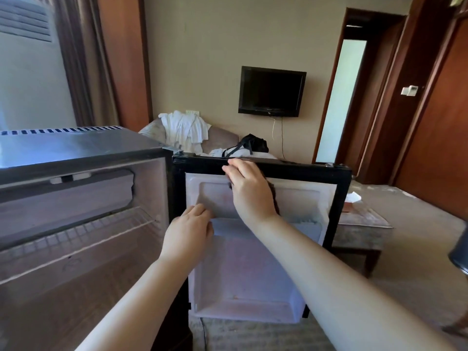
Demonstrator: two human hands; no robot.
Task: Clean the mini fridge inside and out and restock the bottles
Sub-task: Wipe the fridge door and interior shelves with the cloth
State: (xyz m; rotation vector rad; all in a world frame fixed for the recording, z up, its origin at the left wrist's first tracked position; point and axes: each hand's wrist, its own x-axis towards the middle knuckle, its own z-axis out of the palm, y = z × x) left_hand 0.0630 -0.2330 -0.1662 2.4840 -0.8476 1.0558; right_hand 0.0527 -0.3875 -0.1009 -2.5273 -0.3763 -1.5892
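Left hand rests loose, holding nothing, at 9 o'clock on the white plastic door liner, probably steadying it. Right hand at 12 presses a dark cloth, can't tell if it's pinching.

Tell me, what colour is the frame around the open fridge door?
The frame is black, around a white liner; best seen in the head view.
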